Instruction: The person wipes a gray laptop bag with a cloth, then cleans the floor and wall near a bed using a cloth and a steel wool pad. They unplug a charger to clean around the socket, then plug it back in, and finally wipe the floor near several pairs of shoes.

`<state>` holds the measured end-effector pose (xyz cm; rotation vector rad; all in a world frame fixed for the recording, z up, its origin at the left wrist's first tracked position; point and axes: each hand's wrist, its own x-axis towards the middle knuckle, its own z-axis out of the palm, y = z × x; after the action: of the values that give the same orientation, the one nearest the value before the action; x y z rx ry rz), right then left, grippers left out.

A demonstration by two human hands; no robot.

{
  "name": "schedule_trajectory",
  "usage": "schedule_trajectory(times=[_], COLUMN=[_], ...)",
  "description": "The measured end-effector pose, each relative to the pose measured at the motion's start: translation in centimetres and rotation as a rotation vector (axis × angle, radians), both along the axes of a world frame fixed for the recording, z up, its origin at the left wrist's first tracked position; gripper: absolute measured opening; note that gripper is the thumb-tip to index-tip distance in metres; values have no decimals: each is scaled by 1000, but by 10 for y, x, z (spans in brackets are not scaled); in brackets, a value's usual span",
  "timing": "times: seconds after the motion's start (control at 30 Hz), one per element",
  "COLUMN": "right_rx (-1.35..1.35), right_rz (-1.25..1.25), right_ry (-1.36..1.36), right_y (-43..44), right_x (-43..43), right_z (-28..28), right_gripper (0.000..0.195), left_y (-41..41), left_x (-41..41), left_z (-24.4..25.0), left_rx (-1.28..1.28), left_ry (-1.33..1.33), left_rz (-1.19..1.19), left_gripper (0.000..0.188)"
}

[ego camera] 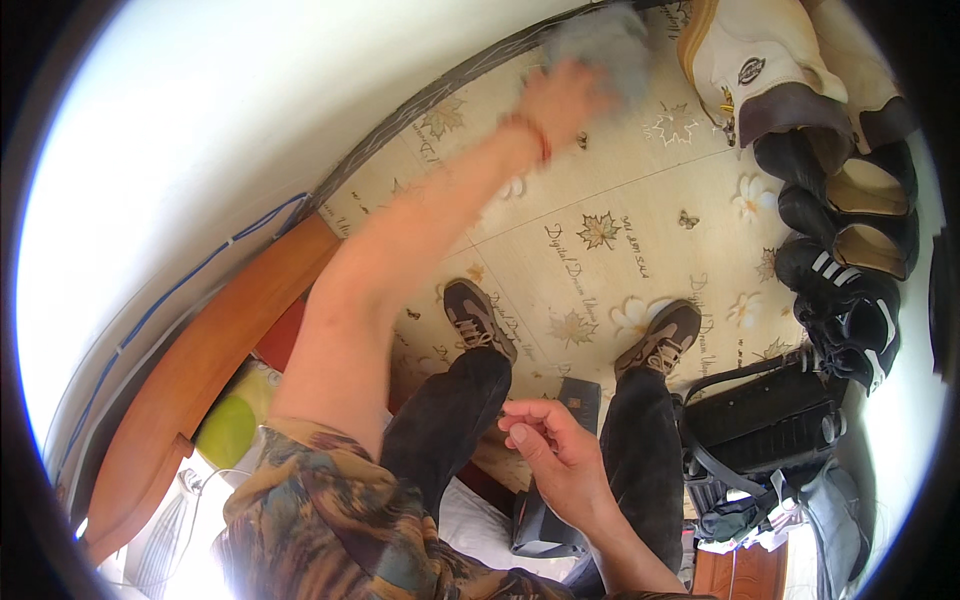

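Note:
My left hand [562,94], blurred and with a red band at the wrist, grips a grey cloth [622,56]. The cloth is over the patterned tile floor [555,195], close to the dark baseboard [442,94]. Whether it presses on the tiles cannot be told through the blur. My right hand [559,457] is held low in front of me, between my legs. Its fingers are loosely bent, the thumb is apart from them, and nothing is seen in it.
Beige boots [784,52], black shoes [870,184] and black sneakers with white stripes [844,300] line the right wall. A black case [757,416] lies below them. My shoes [472,315] stand on the tiles. At left are a wooden bed end [210,367] and a blue cable [172,296].

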<state>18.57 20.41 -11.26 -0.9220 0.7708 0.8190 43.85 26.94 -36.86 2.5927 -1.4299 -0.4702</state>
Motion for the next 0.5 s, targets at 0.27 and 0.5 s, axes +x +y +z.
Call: schedule_trajectory(times=[0.27, 0.5], right_rx=[-28, 36], right_rz=[-44, 67], right_ry=[60, 100], right_y=[1, 27], right_x=[-3, -21], right_z=[0, -15], right_gripper=[22, 21], left_y=[115, 140], left_x=[-101, -348], left_z=[-29, 2], left_rx=[70, 470], left_ry=[24, 1072], left_rz=[524, 259], left_gripper=[67, 22])
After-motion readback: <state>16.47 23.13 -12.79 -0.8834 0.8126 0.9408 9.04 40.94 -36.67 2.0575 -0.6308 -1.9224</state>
